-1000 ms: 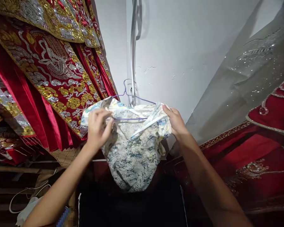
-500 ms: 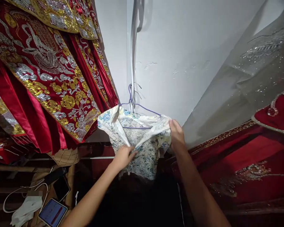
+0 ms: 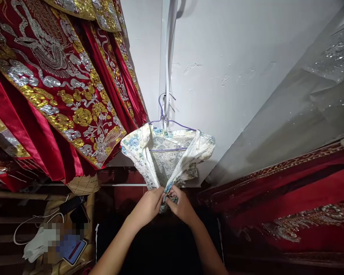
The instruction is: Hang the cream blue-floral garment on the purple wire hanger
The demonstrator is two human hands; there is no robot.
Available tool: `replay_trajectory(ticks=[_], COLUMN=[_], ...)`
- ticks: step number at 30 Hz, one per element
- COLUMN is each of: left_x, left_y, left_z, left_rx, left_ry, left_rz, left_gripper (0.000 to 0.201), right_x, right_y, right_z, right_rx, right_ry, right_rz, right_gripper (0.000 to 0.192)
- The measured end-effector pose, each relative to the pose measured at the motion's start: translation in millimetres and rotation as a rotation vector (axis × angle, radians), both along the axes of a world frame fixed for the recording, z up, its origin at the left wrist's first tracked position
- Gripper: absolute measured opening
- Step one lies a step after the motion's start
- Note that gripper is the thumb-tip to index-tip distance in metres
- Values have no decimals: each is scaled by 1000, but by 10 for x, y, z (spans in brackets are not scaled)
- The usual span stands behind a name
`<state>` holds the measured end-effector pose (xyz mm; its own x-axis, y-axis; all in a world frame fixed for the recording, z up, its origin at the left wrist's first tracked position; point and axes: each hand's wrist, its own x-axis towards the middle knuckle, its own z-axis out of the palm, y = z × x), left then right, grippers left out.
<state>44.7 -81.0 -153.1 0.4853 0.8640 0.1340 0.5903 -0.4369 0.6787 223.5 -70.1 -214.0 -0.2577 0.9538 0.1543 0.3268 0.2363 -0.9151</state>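
Against the white wall point(image 3: 232, 95), between racks of red embroidered robes point(image 3: 60, 95), the floral garment point(image 3: 166, 156) hangs from a purple wire hanger point(image 3: 172, 124); your left hand point(image 3: 147, 206) and right hand point(image 3: 183, 208) pinch its lower edges together directly below the hanger

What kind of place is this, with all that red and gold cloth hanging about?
Probably a costume or ceremonial dress shop, or its storeroom. Red robes stitched with gold and silver hang close together, a sequinned grey gown hangs opposite, and both hands pinch a floral garment on a wire hanger.
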Motion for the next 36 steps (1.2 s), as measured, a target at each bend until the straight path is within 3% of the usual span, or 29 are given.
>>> replay_trajectory(ticks=[4,9,14,19,23,27,32,36], left_x=[-39,34,44,54,164,158,-12,-6], left_y=[-49,-47,-12,-40,-101,-96,-21,33], left_z=[212,359,335,283,219,207,324,294], left_rx=[-22,-32,-68,-91,-67,-58,-134,-351], left_ry=[2,-51,-134,-259,-383,-393,-309,-503], left_rz=[-77,-52,50,93,142,123,73,20], left_gripper=[21,31,37,46,52,48,44,48], right_x=[82,20,-62,-58,-56,-60,-71,-139], right_y=[22,-98,-158,-144,-169,-181,-190,-224], right_z=[223,214,214,359,447,416,359,268], right_rx=[-61,-152,-131,-91,-101,-51,-10,-16], right_ry=[2,204,278,293,365,303,215,245], right_rz=[131,169,118,107,98,21,-28,0], right_gripper=[15,13,11,25,25,29,30,30])
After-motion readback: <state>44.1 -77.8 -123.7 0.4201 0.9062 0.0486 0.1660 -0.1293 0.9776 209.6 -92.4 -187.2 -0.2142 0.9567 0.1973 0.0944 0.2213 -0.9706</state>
